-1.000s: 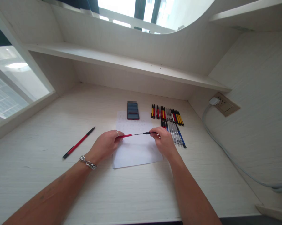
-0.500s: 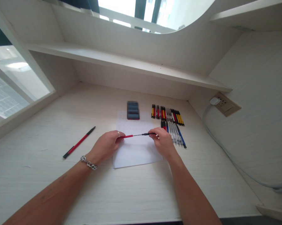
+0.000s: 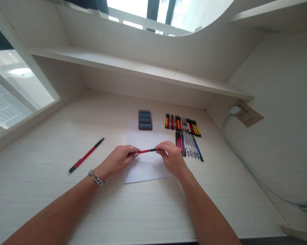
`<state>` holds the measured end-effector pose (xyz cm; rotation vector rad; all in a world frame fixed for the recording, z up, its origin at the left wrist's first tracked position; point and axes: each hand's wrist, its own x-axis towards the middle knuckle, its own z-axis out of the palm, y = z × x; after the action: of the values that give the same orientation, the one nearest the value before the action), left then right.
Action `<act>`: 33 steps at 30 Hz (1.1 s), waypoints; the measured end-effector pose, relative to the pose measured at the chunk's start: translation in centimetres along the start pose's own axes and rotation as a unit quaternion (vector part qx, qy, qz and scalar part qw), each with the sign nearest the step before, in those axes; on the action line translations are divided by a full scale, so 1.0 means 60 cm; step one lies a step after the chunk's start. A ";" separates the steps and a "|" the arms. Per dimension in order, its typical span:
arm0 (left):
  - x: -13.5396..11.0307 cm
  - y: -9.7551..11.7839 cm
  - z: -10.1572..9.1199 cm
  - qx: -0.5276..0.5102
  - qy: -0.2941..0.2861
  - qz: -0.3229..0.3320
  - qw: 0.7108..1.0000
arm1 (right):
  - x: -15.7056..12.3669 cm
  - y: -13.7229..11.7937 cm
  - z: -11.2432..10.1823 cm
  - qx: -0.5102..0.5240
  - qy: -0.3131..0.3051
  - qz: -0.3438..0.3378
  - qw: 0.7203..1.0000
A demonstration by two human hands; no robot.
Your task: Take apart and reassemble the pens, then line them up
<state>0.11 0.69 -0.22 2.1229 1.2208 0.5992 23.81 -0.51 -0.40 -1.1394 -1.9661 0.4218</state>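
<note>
Over a white sheet of paper [image 3: 140, 172], my left hand [image 3: 122, 157] pinches a red pen barrel [image 3: 143, 151]. From the other side my right hand [image 3: 170, 154] grips a black pen tip section [image 3: 152, 149] that meets the barrel's right end. Barrel and tip lie almost in one line; whether they are fully joined I cannot tell. Both hands are closed, and my right fingers partly hide the black piece. To the left, a red pen with black ends [image 3: 87, 154] lies slanted on the desk.
Two rows of pens stand to the right: a back row [image 3: 182, 124] of several colours and a front row [image 3: 190, 145] of clear, red and blue ones. A dark pixelated device [image 3: 145, 119] rests at the paper's top. A plug [image 3: 235, 109] with a cable sits in the wall socket.
The black tip section has moved left to the red barrel, closing the gap where a thin refill showed. My right hand came left with it; my left hand shifted slightly right.
</note>
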 end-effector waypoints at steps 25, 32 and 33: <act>-0.001 0.011 -0.001 -0.019 0.033 -0.006 0.999 | 0.001 -0.007 0.001 0.075 -0.077 0.179 0.978; -0.001 0.011 -0.001 -0.023 0.037 -0.002 0.999 | 0.001 -0.004 0.004 -0.007 -0.125 0.165 0.978; -0.001 0.011 -0.002 -0.023 0.035 -0.002 0.999 | 0.001 -0.004 0.005 -0.012 -0.131 0.169 0.977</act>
<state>0.42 0.41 0.31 2.0759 1.2369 0.6982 23.43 -0.57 -0.39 -1.5044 -2.0033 0.7600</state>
